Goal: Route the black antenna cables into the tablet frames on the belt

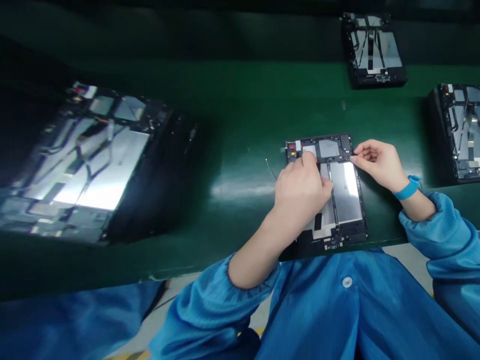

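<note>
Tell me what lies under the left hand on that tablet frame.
The black tablet frame lies under the left hand, with a silver panel running out from beneath it. What lies directly under the palm is covered and cannot be seen.

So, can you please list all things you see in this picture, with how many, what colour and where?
open tablet casings: 4, black and silver, one under the hands, one blurred at left, two at upper right
green bench: 1, dark green, across the view
thin wire: 1, grey, left of the middle casing
floor: grey, yellow marking, bottom
blue cloth: 1, lower left
wrist strap: 1, blue, right wrist
coat: 1, blue, white button, bottom
hands: 2, bare, left hand on the middle casing, right hand at its right edge
</note>
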A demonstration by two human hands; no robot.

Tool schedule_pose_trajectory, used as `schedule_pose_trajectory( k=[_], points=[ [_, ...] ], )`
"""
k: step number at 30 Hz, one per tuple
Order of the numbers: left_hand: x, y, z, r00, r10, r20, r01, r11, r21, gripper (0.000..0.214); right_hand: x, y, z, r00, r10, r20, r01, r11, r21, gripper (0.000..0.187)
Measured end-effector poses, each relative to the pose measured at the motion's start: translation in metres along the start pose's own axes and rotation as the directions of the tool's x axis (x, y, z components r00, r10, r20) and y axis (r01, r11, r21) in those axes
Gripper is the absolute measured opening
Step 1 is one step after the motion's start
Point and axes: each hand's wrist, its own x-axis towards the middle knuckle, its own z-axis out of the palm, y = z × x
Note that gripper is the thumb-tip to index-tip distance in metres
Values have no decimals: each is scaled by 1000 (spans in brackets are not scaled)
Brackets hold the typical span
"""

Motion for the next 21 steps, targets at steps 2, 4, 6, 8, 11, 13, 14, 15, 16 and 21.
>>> schedule_pose_trajectory(
  k=[2,4,6,8,11,13,14,15,16,21],
  points=[
    [-8,-3,3,996,40,-76,-42,999,-31,34,0,0,0,1000,1,-5,-1,1000,6,13],
    [-15,-8,2,977,78,-198,-89,995,-51,39,0,0,1,1000,10,-6,-10,1000,8,13],
    [-15,-12,0,945,109,-308,-132,990,-56,40,0,-1,1,1000,25,2,-25,1000,9,14],
    [-5,-13,-3,930,170,-327,-203,977,-68,34,1,-2,1,999,37,16,-37,999,11,18],
    [26,-13,-2,923,352,-157,-375,913,-158,19,2,-2,-1,999,32,20,-32,999,24,23],
    [47,-11,-1,886,463,-27,-455,856,-246,18,3,-2,-2,999,31,17,-31,999,34,24],
    [55,-11,0,871,492,12,-469,838,-279,18,3,-2,-3,999,34,19,-35,999,37,25],
    [62,-10,0,864,503,35,-471,829,-302,18,3,-2,-3,999,40,21,-41,998,38,27],
    [66,-10,0,863,502,47,-464,827,-316,18,4,-2,-4,999,45,25,-46,998,39,28],
    [68,-10,-6,878,470,88,-412,838,-357,16,4,-3,-7,998,45,46,-46,999,24,25]
  ],
)
